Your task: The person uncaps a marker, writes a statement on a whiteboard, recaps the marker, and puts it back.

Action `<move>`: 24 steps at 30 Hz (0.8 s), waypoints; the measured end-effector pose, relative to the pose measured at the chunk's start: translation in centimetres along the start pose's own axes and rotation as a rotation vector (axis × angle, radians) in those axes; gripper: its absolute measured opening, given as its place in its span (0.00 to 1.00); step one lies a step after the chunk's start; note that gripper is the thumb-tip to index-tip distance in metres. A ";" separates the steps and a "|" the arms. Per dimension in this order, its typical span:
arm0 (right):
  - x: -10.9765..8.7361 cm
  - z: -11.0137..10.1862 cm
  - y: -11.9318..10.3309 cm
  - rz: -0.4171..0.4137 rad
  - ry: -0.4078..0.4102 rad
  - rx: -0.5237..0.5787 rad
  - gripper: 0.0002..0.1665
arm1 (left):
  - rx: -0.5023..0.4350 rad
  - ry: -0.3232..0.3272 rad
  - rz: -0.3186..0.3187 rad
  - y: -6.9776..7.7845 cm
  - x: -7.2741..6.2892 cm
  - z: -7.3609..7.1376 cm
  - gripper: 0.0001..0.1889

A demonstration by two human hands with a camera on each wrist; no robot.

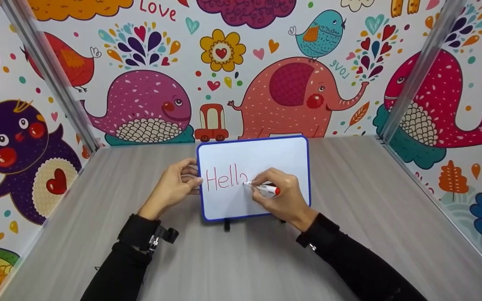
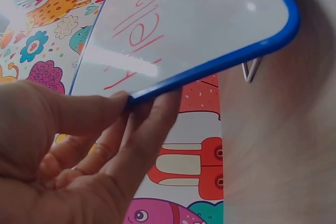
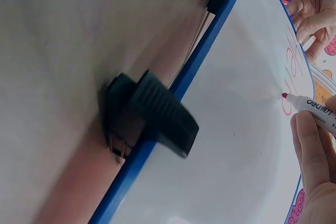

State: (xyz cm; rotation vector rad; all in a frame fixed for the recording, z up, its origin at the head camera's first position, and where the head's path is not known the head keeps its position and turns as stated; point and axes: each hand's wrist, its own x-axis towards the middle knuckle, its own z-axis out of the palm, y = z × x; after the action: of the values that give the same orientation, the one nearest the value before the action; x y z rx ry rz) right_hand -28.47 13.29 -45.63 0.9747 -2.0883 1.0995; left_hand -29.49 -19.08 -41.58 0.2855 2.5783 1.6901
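Observation:
A small whiteboard with a blue frame stands tilted back on the table, with "Hell" and a curved stroke in red on its left half. My left hand pinches the board's left edge, thumb on the front face and fingers behind, as the left wrist view shows. My right hand grips a white marker with a red tip and a red end. That tip meets the board at the curved stroke after the letters. Part of the board's right side is hidden behind the right hand.
Black clips hold the board's lower edge, and a black foot shows beneath it. The grey wood-grain table is enclosed by panels printed with cartoon animals, such as an elephant. Metal posts stand at the back corners.

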 end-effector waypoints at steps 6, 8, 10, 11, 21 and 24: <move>0.5 0.3 -0.4 0.018 0.001 0.010 0.09 | -0.015 -0.004 0.012 0.0 0.0 0.0 0.24; 0.7 0.3 -0.5 0.029 0.002 0.013 0.08 | -0.013 -0.003 0.016 0.0 0.0 0.0 0.24; 0.8 0.3 -0.6 0.038 0.002 0.013 0.08 | -0.008 0.000 0.019 0.0 0.0 0.0 0.25; 0.9 0.3 -0.6 0.042 0.003 0.012 0.09 | -0.007 -0.001 0.019 0.0 0.0 0.0 0.25; 1.5 0.1 -0.2 0.002 0.033 -0.019 0.08 | -0.012 -0.004 0.016 0.0 0.0 0.0 0.24; 1.5 -0.2 0.0 0.005 0.051 -0.017 0.08 | -0.018 -0.003 0.022 0.0 0.0 0.0 0.24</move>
State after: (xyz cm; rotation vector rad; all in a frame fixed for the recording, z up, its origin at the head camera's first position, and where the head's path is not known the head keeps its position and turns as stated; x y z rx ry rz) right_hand -29.26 12.91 -44.39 0.9247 -2.0565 1.0958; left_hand -29.52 -19.06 -41.60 0.3169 2.5655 1.7182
